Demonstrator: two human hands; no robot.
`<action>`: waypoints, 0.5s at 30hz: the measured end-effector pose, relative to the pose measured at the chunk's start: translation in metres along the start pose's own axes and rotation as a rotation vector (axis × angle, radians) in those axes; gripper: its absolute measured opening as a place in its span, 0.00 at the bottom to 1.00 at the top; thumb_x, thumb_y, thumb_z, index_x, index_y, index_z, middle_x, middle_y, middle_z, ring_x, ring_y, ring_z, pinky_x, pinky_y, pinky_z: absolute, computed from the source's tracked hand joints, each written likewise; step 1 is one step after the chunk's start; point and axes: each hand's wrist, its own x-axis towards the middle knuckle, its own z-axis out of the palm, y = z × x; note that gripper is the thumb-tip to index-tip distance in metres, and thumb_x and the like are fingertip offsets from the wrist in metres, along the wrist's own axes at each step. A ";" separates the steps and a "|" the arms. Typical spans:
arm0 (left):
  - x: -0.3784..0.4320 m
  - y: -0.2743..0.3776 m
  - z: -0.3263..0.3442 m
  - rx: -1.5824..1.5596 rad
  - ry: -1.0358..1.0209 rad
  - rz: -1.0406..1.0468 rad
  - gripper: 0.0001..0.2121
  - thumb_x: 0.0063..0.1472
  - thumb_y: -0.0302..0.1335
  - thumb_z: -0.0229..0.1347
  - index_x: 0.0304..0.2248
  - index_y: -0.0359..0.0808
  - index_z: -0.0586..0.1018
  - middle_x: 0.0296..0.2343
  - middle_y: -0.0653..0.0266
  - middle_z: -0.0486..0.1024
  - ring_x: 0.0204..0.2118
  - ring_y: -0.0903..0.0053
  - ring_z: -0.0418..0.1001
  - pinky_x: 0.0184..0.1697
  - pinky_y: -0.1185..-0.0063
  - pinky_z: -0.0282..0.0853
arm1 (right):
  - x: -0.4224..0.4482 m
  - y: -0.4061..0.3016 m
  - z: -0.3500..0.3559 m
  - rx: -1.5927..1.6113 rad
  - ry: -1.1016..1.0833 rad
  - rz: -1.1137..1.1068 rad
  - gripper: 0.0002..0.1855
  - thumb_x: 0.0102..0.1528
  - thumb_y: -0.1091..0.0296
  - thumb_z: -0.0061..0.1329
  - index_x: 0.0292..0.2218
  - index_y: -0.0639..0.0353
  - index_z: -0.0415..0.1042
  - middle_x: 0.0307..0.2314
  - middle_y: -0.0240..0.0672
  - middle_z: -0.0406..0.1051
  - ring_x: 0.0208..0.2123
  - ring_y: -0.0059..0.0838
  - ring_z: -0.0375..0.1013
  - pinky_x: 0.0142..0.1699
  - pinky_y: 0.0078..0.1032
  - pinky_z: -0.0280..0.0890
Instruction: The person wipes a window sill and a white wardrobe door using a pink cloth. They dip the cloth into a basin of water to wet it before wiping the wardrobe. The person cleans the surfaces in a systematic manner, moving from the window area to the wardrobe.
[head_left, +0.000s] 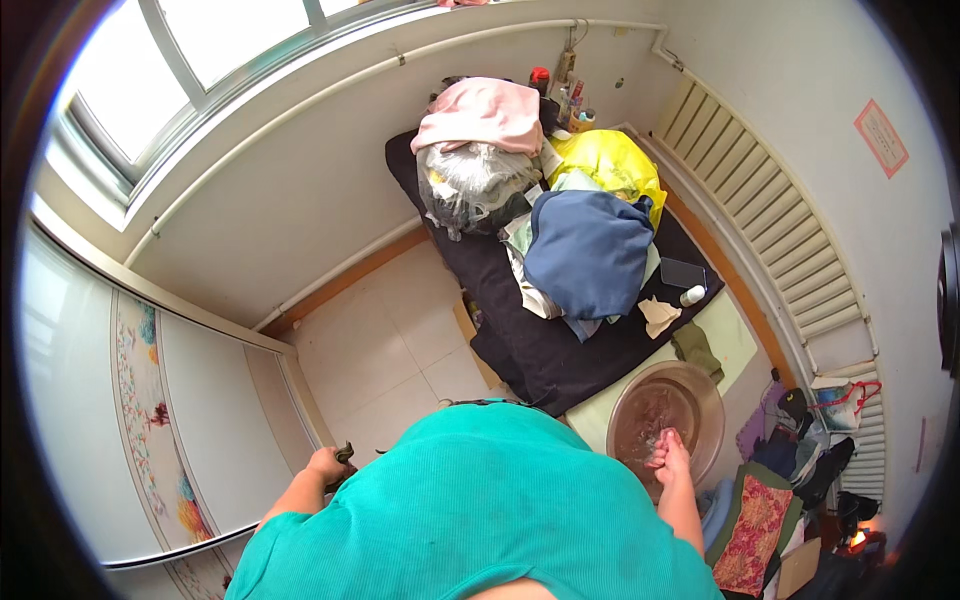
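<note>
My left hand (327, 465) is low at my side, closed around a dark olive cloth (344, 454); my shirt hides part of the cloth. On the right, my right hand (672, 456) hangs over a metal basin (718, 420) with its fingers curled. I see nothing in that hand, but its palm side is not clear enough to settle this. The water (651, 412) in the basin is rippled and splashing below the fingers. Another olive cloth (697, 352) lies just beyond the basin's rim, on a pale green surface (735, 334).
A dark cloth-covered surface (517, 330) holds a blue garment (589, 251), a yellow plastic bag (607, 161), a clear bag (480, 184) under a pink cloth (484, 112), a phone (682, 272) and a small white bottle (692, 295). A radiator (765, 202) lines the right wall; a wardrobe (217, 382) stands left.
</note>
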 end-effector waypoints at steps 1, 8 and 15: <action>-0.002 0.001 0.003 -0.012 -0.005 -0.003 0.16 0.45 0.37 0.65 0.33 0.37 0.83 0.34 0.54 0.81 0.39 0.62 0.79 0.44 0.71 0.73 | -0.005 -0.007 0.001 0.041 -0.002 0.056 0.12 0.62 0.49 0.47 0.35 0.47 0.71 0.18 0.23 0.63 0.13 0.14 0.55 0.16 0.15 0.47; 0.008 0.000 0.022 0.042 0.007 0.026 0.20 0.45 0.38 0.64 0.38 0.37 0.81 0.37 0.52 0.80 0.42 0.59 0.77 0.46 0.69 0.73 | -0.019 -0.026 0.015 0.180 0.078 0.030 0.28 0.58 0.34 0.42 0.16 0.42 0.55 0.07 0.22 0.50 0.06 0.21 0.45 0.12 0.21 0.37; 0.010 0.017 0.016 0.043 -0.017 0.031 0.20 0.45 0.36 0.62 0.39 0.37 0.81 0.37 0.51 0.79 0.43 0.58 0.77 0.47 0.68 0.72 | 0.011 -0.006 0.008 0.139 0.101 0.019 0.23 0.60 0.45 0.39 0.17 0.43 0.55 0.08 0.25 0.51 0.06 0.23 0.45 0.12 0.24 0.40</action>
